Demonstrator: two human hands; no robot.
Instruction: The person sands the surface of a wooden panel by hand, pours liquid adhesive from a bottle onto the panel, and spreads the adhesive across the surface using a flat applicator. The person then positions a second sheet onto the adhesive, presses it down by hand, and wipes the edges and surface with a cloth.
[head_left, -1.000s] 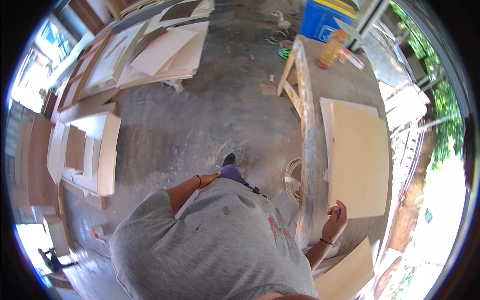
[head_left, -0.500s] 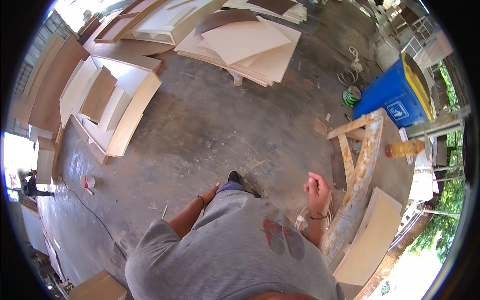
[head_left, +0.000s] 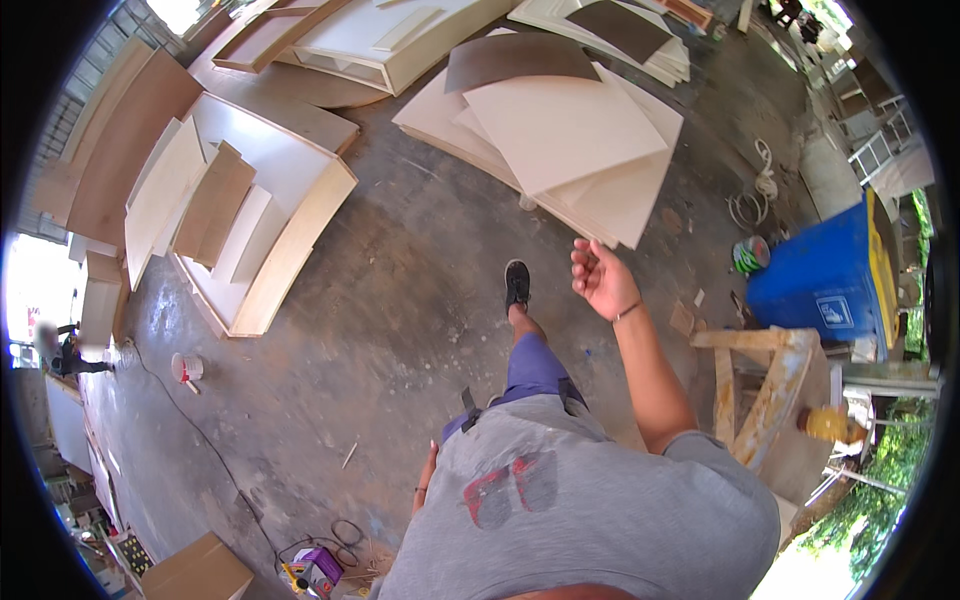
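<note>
My right hand (head_left: 604,284) is stretched ahead of me with its fingers loosely curled and apart; I see nothing in it. Just beyond it, apart from the fingertips as far as I can tell, is the corner of a stack of pale boards (head_left: 560,125) with a curved dark brown sheet (head_left: 520,60) on top. Down at my left side hangs my left hand (head_left: 428,468), narrow in view and partly covered by my grey shirt, so its fingers do not show clearly.
An open white cabinet (head_left: 295,240) with loose panels lies to the left. On the right stand a blue bin (head_left: 825,270), a paint can (head_left: 750,254) and a rusty-framed bench (head_left: 770,400) with a bottle (head_left: 832,425). A cable (head_left: 205,435) crosses the floor near a white bucket (head_left: 186,367).
I have stepped forward, and the board stack is closer. My right hand has swung up and ahead, while my left hand has dropped back beside my body. The bench has slid back along my right.
</note>
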